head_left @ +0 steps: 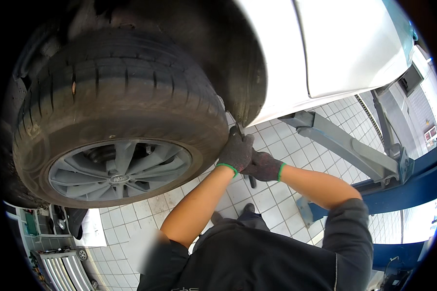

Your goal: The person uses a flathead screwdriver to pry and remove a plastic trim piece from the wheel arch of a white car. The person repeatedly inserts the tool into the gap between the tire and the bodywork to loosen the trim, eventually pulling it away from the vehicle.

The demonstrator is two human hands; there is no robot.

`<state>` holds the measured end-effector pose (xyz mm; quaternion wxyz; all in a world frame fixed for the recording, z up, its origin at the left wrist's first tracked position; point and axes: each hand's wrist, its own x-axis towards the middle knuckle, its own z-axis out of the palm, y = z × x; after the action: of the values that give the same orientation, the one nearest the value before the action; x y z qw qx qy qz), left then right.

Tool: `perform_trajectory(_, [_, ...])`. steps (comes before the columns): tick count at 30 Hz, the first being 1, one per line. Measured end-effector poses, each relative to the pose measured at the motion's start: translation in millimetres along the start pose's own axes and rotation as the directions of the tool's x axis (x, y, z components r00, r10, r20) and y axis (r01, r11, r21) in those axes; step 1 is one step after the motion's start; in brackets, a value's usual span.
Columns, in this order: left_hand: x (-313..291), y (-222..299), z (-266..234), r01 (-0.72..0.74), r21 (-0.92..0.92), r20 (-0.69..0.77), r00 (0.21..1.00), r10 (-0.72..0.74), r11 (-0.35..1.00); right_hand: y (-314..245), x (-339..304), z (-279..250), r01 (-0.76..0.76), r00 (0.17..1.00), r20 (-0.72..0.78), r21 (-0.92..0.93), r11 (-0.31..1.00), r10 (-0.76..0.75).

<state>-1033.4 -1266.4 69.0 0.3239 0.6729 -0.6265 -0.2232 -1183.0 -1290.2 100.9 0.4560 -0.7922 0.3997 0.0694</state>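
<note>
My left hand (237, 150), in a dark grey glove with a green cuff, is raised to the lower rear edge of the wheel arch liner (250, 92), close beside the tyre (145, 97). Its fingers look closed; what they hold is hidden. Just right of it and overlapping it, my right hand (264, 166) wears a matching glove and is curled closed. A short black piece like a handle (252, 181) shows below the right hand; its kind cannot be made out. The grey alloy wheel (120, 178) stays mounted on the white car (281, 58).
A grey lift arm (349, 145) reaches under the car from the right, joined to a blue lift part (403, 179). A tool trolley (65, 271) stands at lower left. Light tiles (277, 194) cover the floor beneath my arms.
</note>
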Motion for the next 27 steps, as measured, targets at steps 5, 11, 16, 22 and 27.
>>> perform_trajectory(5, [19.1, 20.7, 16.9, 0.209, -0.303, -0.241, 0.927, -0.287, 0.930, 82.9, 91.5, 11.1, 0.349, 0.809, -0.281, -0.476, 0.807, -0.516])
perform_trajectory(11, [13.9, 5.5, 9.1, 0.203, -0.138, -0.024, 0.978, -0.208, 0.969, 94.5, 71.6, 28.4, 0.513, 0.697, -0.133, -0.593, 0.620, -0.704])
perform_trajectory(16, [2.6, 32.7, -18.6, 0.351, -0.918, 0.261, 0.885, -0.386, 0.186, -29.9, -51.4, -56.2, -0.216, 0.946, 0.322, 0.711, 0.669, -0.036])
perform_trajectory(22, [-1.6, 33.9, 34.5, -0.205, -0.882, -0.389, 0.825, -0.409, 0.425, 34.8, -51.5, -43.2, -0.025, 0.962, 0.260, 0.394, 0.919, -0.086])
perform_trajectory(27, [27.8, 44.3, 52.7, -0.320, -0.870, -0.492, 0.625, -0.607, 0.376, 153.4, -72.4, -25.4, -0.340, 0.927, 0.342, 0.592, 0.731, 0.154])
